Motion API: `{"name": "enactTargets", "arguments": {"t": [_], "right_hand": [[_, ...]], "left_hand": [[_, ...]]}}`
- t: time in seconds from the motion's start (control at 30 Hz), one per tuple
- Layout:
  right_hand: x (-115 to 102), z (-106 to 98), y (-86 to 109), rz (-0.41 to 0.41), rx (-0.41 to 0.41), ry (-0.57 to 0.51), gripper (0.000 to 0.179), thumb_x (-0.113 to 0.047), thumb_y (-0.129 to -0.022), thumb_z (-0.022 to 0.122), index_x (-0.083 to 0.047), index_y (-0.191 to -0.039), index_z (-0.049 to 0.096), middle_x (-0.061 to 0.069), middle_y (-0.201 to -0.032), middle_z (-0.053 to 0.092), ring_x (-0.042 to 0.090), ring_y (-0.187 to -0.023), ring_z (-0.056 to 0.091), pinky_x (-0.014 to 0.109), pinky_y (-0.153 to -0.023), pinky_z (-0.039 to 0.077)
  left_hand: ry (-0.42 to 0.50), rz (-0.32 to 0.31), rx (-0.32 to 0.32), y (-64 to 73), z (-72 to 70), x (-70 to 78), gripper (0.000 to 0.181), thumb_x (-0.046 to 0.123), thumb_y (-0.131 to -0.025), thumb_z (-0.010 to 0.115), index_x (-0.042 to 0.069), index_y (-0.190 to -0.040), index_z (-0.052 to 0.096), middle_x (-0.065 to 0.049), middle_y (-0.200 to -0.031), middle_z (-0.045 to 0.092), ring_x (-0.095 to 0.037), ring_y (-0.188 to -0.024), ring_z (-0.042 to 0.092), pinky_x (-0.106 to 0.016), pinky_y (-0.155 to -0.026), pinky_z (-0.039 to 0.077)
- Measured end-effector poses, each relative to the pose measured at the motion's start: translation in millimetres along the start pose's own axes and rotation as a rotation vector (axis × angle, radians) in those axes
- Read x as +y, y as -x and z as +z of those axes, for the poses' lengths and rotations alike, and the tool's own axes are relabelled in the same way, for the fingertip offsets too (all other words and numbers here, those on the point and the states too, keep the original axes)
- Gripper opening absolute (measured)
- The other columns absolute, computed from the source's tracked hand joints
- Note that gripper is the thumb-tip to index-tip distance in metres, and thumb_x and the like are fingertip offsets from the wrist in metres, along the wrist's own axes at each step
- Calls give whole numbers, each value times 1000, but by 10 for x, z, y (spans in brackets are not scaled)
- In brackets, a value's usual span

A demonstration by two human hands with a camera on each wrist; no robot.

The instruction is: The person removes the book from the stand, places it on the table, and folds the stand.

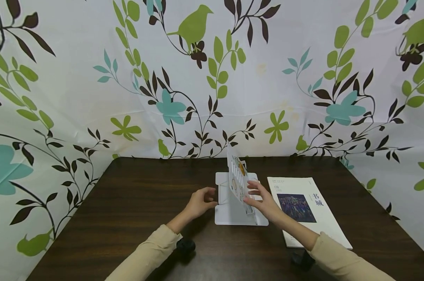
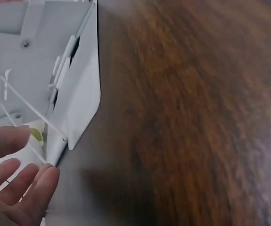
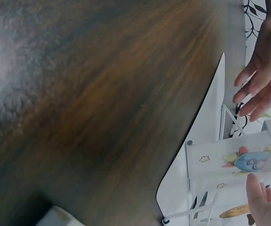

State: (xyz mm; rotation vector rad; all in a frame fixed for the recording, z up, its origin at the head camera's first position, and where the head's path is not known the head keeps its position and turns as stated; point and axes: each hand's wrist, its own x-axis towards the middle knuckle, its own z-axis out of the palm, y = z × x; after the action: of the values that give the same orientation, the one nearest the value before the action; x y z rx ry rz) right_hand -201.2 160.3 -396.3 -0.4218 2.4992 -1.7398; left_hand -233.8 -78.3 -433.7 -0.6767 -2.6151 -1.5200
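A white book stand (image 1: 238,212) with cartoon prints stands mid-table, its flat base on the wood and its panel (image 1: 237,179) raised steeply. On the panel's printed side, my right hand (image 1: 264,201) has thumb and fingertips right at the surface, spread apart. To the left of the base, my left hand (image 1: 200,202) has its fingertips close by the edge. The left wrist view shows a thin white wire support (image 2: 34,109) slanting from the panel's back to the base, its lower end beside the left hand's parted thumb and fingers.
A white-covered magazine (image 1: 324,212) with a dark picture lies to the right of the stand, partly under the right forearm. Behind the dark wooden table (image 1: 145,183) hangs a patterned cloth (image 1: 247,117) with birds and leaves.
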Motion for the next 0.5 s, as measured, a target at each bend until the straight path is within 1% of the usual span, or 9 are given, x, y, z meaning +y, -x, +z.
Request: {"name": "enactTargets", "arguments": {"t": [0.1,0.23,0.27,0.4,0.5], "right_hand": [[33,36,12,-69,-28,55,64,-14,-81,66,1,-135,33,21,-132,37,38,-116,39,49,-91,41],[73,56,6,-126,-41,138,65,-15,-78,71,-1,-132,38,20,-129,40,37,-113,43,50,-89,42],[79,54,4,-136,-40,152,65,-16,-77,71,-1,-131,39,20,-129,40,37,-112,43,50,-88,43],[98,35,-9,-170,-38,156,66,-13,-75,73,-1,-130,40,21,-127,42,38,-110,45,53,-85,44],[111,21,-19,-169,-53,147,66,-13,-74,74,-1,-131,41,20,-126,43,38,-110,45,53,-84,44]], "left_hand": [[-24,-28,-22,-18,50,-30,36,-1,-76,67,-11,-109,56,-24,-102,61,-31,-84,63,-32,-68,53],[-68,-29,-26,-46,136,-44,27,-2,-75,67,-9,-101,61,-19,-94,65,-25,-78,63,-25,-62,52],[-77,-21,-24,-54,155,-40,25,-3,-75,67,-9,-99,62,-19,-91,65,-24,-77,63,-25,-61,51],[-104,9,-2,-83,205,-17,18,-6,-75,66,-8,-93,65,-17,-85,66,-23,-73,63,-24,-59,50],[-125,22,15,-92,226,-12,15,-9,-74,64,-7,-89,67,-15,-82,66,-23,-71,62,-23,-58,50]]}}
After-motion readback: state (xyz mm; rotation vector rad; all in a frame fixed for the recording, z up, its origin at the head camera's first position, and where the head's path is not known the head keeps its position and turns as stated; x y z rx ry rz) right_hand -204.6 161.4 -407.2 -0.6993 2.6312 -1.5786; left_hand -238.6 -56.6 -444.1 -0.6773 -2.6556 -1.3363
